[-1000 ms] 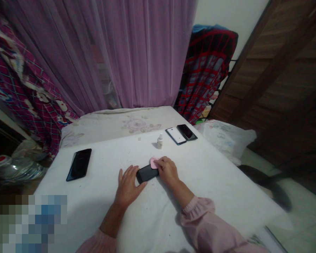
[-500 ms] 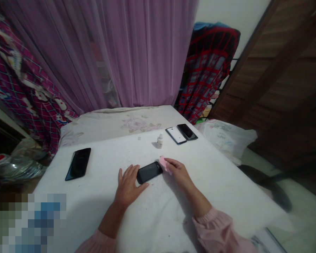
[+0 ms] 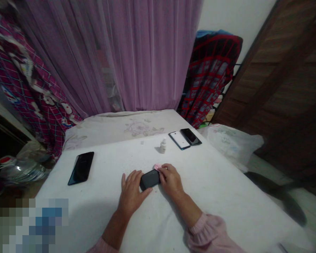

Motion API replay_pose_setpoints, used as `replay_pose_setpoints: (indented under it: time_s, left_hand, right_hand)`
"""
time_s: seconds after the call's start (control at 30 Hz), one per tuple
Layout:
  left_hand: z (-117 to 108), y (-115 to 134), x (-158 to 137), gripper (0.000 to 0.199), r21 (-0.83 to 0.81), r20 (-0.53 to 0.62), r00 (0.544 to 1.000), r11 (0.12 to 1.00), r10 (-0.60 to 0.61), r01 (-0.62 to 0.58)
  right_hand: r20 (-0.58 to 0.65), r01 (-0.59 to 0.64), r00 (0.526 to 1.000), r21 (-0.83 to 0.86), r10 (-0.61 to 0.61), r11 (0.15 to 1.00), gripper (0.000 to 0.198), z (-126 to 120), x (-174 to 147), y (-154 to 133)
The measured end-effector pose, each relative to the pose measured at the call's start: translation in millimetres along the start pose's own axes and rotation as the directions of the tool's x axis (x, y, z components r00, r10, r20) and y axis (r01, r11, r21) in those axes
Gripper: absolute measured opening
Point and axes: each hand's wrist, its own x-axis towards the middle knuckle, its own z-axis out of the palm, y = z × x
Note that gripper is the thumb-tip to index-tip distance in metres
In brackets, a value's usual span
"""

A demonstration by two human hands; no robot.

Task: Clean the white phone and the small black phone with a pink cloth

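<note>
A dark smartphone (image 3: 150,179) lies screen up on the white-covered table. My left hand (image 3: 131,188) steadies its left end, with the thumb along the near edge and the fingertips at the far edge. In my right hand (image 3: 171,180) a small pink cloth (image 3: 157,167) is pinched, pressed against the phone's right end, which the fingers partly cover. Just beyond the hands stands a small white bottle (image 3: 163,146).
Farther right lie a white phone (image 3: 179,140) and a black phone (image 3: 191,136), side by side. Another black phone (image 3: 81,168) is on the left. A clear plastic bag (image 3: 230,144) sits beyond the table's right edge, and a large water bottle (image 3: 21,170) stands off its left side.
My right hand has moved left with the pink cloth, from beside the phone onto its right end. My left hand stays at the phone. The view has shifted slightly.
</note>
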Motion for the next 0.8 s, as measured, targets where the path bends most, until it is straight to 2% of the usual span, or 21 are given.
replay_pose_setpoints:
  time_s: [0.2, 0.3, 0.5, 0.63, 0.8]
  left_hand:
    - [4, -11, -1, 0.055, -0.016, 0.031, 0.999, 0.999, 0.045, -0.044]
    - [5, -16, 1, 0.054, -0.025, 0.064, 0.998, 0.999, 0.030, -0.028]
    - [11, -28, 3, 0.061, -0.028, 0.138, 0.990, 0.999, 0.043, -0.039]
    - [14, -29, 3, 0.062, 0.002, 0.103, 0.995, 1.000, 0.020, -0.021]
    - [10, -17, 4, 0.054, 0.016, 0.043, 0.999, 1.000, -0.020, 0.019]
  right_hand:
    - [0.079, -0.027, 0.996, -0.145, 0.039, 0.989, 0.028, -2, 8, -5]
    - [0.116, -0.040, 0.991, -0.217, 0.066, 0.975, 0.024, -1, 12, -19]
    - [0.236, 0.027, 0.971, -0.195, 0.020, 0.980, 0.026, 15, 12, -55]
    - [0.330, 0.060, 0.944, -0.184, 0.004, 0.981, 0.021, 15, 17, -64]
    - [0.441, 0.141, 0.896, -0.172, -0.052, 0.975, 0.027, 1, 25, -61]
